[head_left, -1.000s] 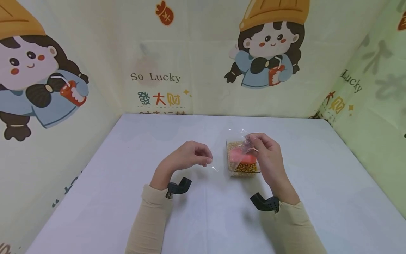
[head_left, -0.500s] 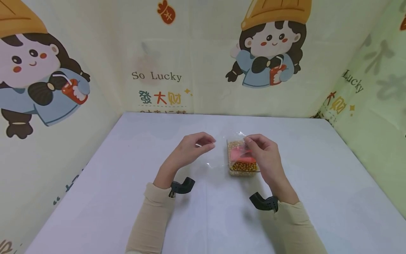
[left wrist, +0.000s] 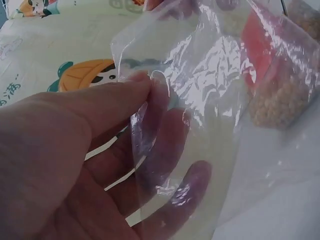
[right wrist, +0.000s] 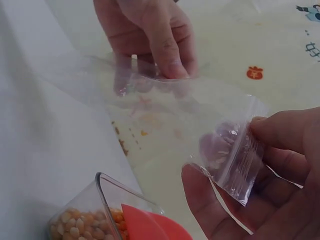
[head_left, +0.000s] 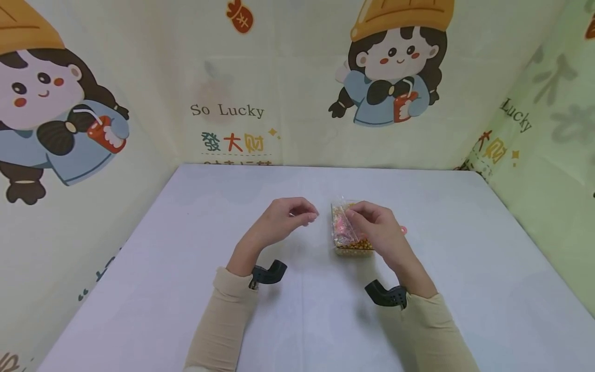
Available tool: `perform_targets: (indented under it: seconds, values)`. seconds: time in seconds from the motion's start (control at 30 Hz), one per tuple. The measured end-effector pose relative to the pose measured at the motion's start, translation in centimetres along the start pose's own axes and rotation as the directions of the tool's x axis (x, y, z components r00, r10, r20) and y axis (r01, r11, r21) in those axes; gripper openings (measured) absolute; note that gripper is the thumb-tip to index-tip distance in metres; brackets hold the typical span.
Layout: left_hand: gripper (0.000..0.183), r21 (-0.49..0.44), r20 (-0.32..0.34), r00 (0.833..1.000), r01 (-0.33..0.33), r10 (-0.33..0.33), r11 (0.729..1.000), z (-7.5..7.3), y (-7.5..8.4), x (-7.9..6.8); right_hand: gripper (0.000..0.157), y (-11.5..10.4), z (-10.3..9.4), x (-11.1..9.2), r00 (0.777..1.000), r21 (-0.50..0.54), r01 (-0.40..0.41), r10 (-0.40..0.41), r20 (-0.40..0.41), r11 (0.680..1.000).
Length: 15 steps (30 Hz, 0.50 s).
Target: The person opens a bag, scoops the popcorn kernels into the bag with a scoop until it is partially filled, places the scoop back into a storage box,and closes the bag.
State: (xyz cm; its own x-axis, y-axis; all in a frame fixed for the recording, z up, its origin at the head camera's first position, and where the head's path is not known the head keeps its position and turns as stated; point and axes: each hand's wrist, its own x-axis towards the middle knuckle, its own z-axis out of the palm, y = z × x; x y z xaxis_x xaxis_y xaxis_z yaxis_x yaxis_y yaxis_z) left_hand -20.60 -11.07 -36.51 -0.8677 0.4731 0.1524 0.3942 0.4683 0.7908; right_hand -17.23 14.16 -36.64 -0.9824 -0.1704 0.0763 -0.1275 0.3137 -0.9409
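Because the clear plastic bag (left wrist: 210,75) is thin and limp, the two hands seem to be gripping opposite ends to keep its film spread rather than folding in. The left hand (head_left: 281,223) is pinching one edge between thumb and fingertip, its other fingers showing through the plastic; the right hand (head_left: 380,227) is pinching the ridged strip (right wrist: 241,165) at the other end. A clear container (head_left: 353,252) of corn kernels (right wrist: 77,225) is standing on the table (head_left: 297,320), and a red scoop (right wrist: 150,225) is resting in it, its handle end poking out beyond the right hand, presumably for easy reach. As for the bag, it is hanging between the hands, partly overlapping the container in the head view; whether they are touching is hard to tell.
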Motion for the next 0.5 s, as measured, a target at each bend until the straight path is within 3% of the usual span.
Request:
perform_targets:
  seconds: [0.2, 0.33, 0.5]
  values:
    - [0.014, -0.007, -0.063, 0.997, 0.047, -0.048, 0.999, -0.51, -0.27, -0.2, 0.031, -0.07, -0.42, -0.16, 1.0, -0.022, -0.006, 0.005, -0.018, 1.0]
    - [0.012, -0.009, -0.107, 0.992, 0.063, -0.064, 0.998, -0.45, -0.38, -0.18, 0.03, -0.15, -0.54, -0.19, 0.999, -0.019, -0.036, 0.036, 0.032, 0.999]
    - [0.024, 0.063, -0.153, 0.988, 0.016, -0.007, 0.998, 0.15, -0.29, 0.17, 0.032, -0.21, -0.39, -0.27, 0.99, -0.018, -0.079, 0.081, 0.115, 0.997]
